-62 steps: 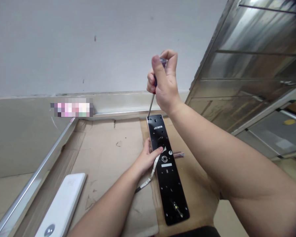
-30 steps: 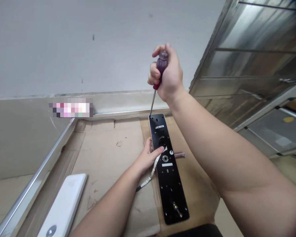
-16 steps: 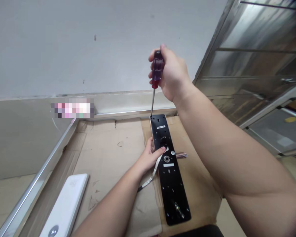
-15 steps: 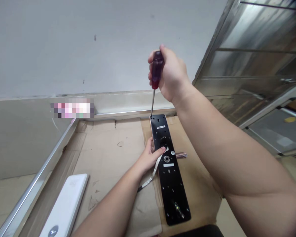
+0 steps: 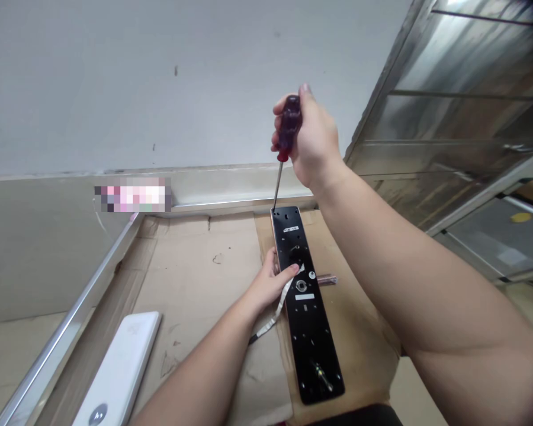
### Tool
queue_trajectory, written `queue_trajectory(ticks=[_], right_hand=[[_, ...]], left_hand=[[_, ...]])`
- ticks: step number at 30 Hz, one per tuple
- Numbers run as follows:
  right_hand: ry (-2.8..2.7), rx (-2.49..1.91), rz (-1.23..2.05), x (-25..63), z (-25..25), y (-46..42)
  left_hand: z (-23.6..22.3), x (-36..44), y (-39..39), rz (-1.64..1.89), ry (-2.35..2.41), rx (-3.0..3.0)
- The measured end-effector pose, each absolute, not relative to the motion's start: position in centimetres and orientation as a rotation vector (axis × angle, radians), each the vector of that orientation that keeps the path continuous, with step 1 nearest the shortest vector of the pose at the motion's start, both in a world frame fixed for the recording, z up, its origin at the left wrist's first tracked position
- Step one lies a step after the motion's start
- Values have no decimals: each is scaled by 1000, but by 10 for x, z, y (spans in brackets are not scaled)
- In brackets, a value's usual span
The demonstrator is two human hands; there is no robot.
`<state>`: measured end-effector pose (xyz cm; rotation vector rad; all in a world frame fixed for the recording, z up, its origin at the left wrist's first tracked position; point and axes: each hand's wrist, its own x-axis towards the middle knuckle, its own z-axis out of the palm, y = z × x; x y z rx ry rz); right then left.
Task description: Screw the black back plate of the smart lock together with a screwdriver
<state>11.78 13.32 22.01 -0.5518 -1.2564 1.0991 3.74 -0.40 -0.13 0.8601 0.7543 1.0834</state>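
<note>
A long black door lock panel (image 5: 310,325) lies back side up, with holes, labels and a spindle socket showing. My left hand (image 5: 275,279) grips its left edge, the thumb pressed on the face and the fingers at the side. A pale ribbon cable (image 5: 275,316) runs from under that thumb down to a dark plug. Above the far end, my right hand (image 5: 314,133) is wrapped round the dark purple and red handle of a screwdriver (image 5: 288,131). Its slim shaft slants down, and the tip meets the panel's far left corner.
Brown cardboard (image 5: 204,266) covers the work surface. A white slab-like device (image 5: 119,373) with a round grey badge lies at the lower left. A handle (image 5: 327,280) juts from beneath the panel on the right. A pale wall (image 5: 160,100) rises behind; metal shutters (image 5: 448,100) stand right.
The right hand and the top of the screwdriver have shifted slightly right, tilting the tool more, with its tip at the same corner. The left hand and panel have barely moved.
</note>
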Motion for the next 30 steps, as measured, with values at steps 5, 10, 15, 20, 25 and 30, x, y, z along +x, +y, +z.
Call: queue_trajectory(ticks=[5, 10, 15, 20, 25, 30], right_hand=[[-1259, -392, 1072, 112, 216, 117], [-1294, -511, 900, 115, 209, 108], [-1302, -500, 949, 122, 211, 122], [-1183, -418, 973, 115, 211, 118], [-1188, -519, 824, 111, 213, 114], [-1360, -445, 1099, 116, 221, 126]], left_hand=[[-1, 37, -4, 1088, 778, 871], [-1, 37, -4, 1082, 748, 867], [-1, 38, -5, 1089, 764, 865], [2, 37, -5, 1059, 771, 863], [1, 36, -4, 1063, 786, 874], [-2, 37, -5, 1083, 743, 863]])
